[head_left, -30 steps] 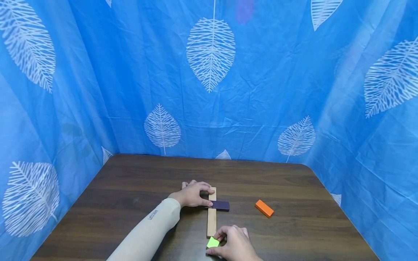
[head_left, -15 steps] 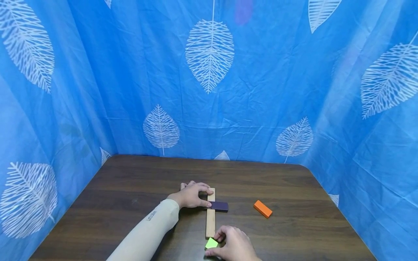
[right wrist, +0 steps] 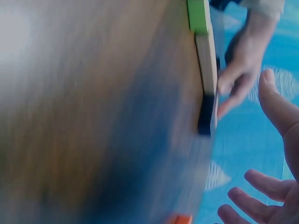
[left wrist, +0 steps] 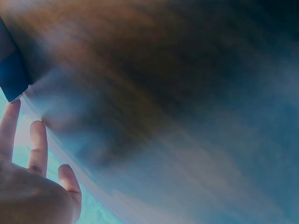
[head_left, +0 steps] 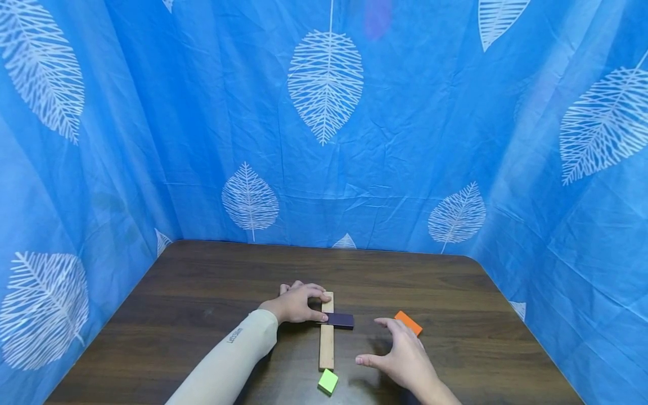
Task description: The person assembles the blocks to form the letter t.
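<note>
My left hand reaches from the left to the blocks mid-table. Its thumb rests on a dark purple block, and a fingertip touches the far part of the pale wooden strip. The purple block lies across this strip and partly covers it. In the left wrist view a dark blue-looking block meets a fingertip. At the strip's near end sits a small lime-green block. My right hand is spread above the table, holding nothing, close to an orange block that it partly hides.
The brown wood-grain table bears the blocks. Blue curtains with white leaf prints hang behind it and along both sides. Much of the left wrist view is blurred.
My right hand has let go of the lime-green block and moved right and away from me, toward the orange block. The left hand stays on the strip and purple block.
</note>
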